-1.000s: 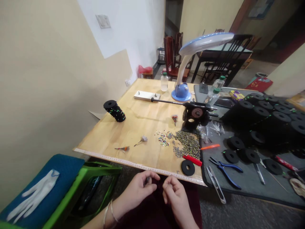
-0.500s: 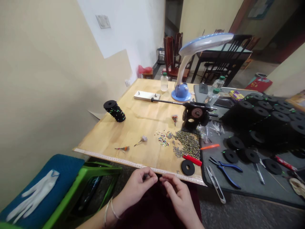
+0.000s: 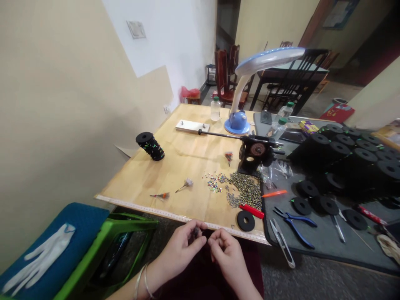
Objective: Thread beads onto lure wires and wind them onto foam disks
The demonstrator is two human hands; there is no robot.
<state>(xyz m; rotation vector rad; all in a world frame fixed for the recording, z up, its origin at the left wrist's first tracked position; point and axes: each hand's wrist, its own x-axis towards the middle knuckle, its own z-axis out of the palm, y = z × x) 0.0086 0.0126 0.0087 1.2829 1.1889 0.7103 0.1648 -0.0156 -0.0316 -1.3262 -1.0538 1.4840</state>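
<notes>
Both of my hands are close together just off the table's front edge. My left hand (image 3: pixel 183 246) is closed, thumb against fingers, around something small and dark that I cannot make out. Just to its right, my right hand (image 3: pixel 225 252) is in a pinch with the fingers curled; what it holds, if anything, is too small to tell. A black foam ring (image 3: pixel 241 225) lies on the table beyond my right hand, beside a red lighter (image 3: pixel 252 211). Behind them spreads a heap of small metallic pieces (image 3: pixel 245 187), with tiny coloured beads (image 3: pixel 214 183) to its left.
A black winding device (image 3: pixel 256 152) with a long rod stands mid-table before a blue lamp (image 3: pixel 237 121). On the grey mat (image 3: pixel 300 260) lie blue pliers (image 3: pixel 295 225), white tweezers (image 3: pixel 283 241) and stacked black foam spools (image 3: pixel 339 152). A wound spool (image 3: pixel 151 148) stands left.
My right hand's fingers have curled in more tightly. My left hand has turned slightly, showing more of the dark thing inside it. Objects on the table have stayed put.
</notes>
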